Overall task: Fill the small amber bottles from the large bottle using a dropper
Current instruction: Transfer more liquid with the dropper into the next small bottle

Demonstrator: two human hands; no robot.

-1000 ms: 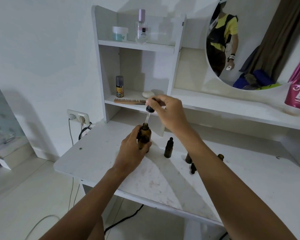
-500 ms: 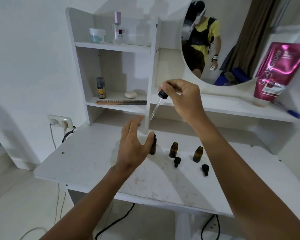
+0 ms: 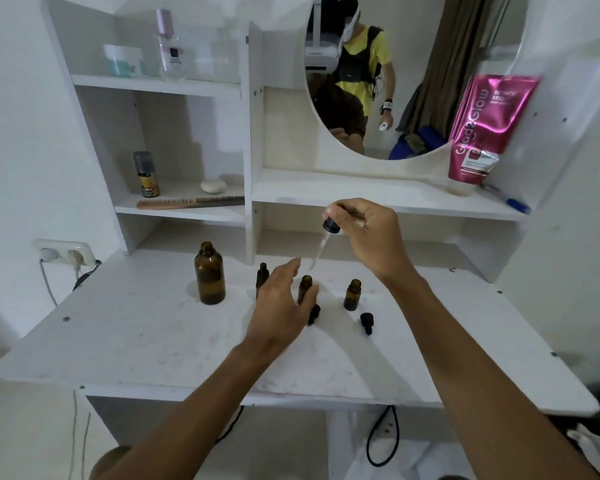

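Observation:
The large amber bottle (image 3: 209, 275) stands uncapped at the left of the white table (image 3: 153, 341). My right hand (image 3: 368, 233) pinches a glass dropper (image 3: 324, 239) by its black bulb, tip slanting down above the middle small amber bottle (image 3: 305, 287). My left hand (image 3: 281, 303) hovers open at that bottle, fingers spread around it; contact is unclear. Another open small bottle (image 3: 352, 294) stands to the right. A capped small bottle (image 3: 262, 277) stands behind my left hand. Two black dropper caps (image 3: 314, 314) (image 3: 366, 322) lie on the table.
A white shelf unit (image 3: 250, 133) rises behind the bottles, holding a comb (image 3: 187, 203), a small spray can (image 3: 145, 174) and jars. A round mirror (image 3: 395, 81) and a pink tube (image 3: 482, 129) stand at the right. A wall socket (image 3: 63, 256) with cables is at the left.
My left hand let go of the large bottle and moved right to the middle small bottle. My right hand lifted the dropper out and carried it right and down over the small bottles.

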